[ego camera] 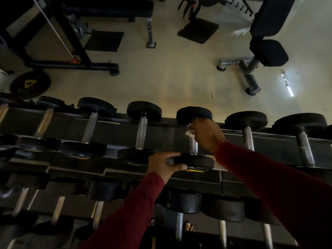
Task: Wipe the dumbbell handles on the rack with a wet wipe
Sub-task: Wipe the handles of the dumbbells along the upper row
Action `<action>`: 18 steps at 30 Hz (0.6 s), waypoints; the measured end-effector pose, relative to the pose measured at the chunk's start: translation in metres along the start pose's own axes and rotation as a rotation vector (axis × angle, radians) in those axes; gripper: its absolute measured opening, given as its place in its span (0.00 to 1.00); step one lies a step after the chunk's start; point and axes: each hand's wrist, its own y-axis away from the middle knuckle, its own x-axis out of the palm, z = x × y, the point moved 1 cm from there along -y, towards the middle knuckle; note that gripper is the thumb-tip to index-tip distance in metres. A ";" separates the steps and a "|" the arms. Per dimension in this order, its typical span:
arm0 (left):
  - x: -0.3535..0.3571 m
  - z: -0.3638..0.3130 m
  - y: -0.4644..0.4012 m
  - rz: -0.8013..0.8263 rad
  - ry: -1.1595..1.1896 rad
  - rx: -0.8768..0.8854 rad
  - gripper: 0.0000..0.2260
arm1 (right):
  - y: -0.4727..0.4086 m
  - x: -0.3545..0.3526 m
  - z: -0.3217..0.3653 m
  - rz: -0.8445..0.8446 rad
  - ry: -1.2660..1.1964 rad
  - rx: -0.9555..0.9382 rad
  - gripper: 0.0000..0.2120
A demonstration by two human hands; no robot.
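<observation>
A dark rack holds a top row of black dumbbells with silver handles. At one dumbbell in the middle, my right hand is wrapped round the upper part of the handle with a white wet wipe bunched between fingers and metal. My left hand grips the near head of that same dumbbell, thumb underneath. Its far head sits at the rack's back edge. Both arms wear dark red sleeves.
Neighbouring dumbbells lie left and right on the same row, and a lower tier holds more. Beyond the rack is pale floor with a flat bench, an incline bench, a frame and a plate. A bare foot shows below.
</observation>
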 end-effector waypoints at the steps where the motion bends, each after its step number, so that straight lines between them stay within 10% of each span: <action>1: -0.001 0.001 0.000 0.004 -0.013 0.001 0.22 | -0.005 -0.005 0.004 -0.006 0.084 -0.018 0.11; 8: -0.010 -0.002 -0.003 0.033 -0.100 0.020 0.11 | 0.005 0.000 0.027 0.187 0.329 -0.022 0.09; 18: 0.016 -0.047 0.000 -0.044 -0.148 0.224 0.08 | 0.079 -0.039 -0.043 -0.013 -1.109 0.638 0.10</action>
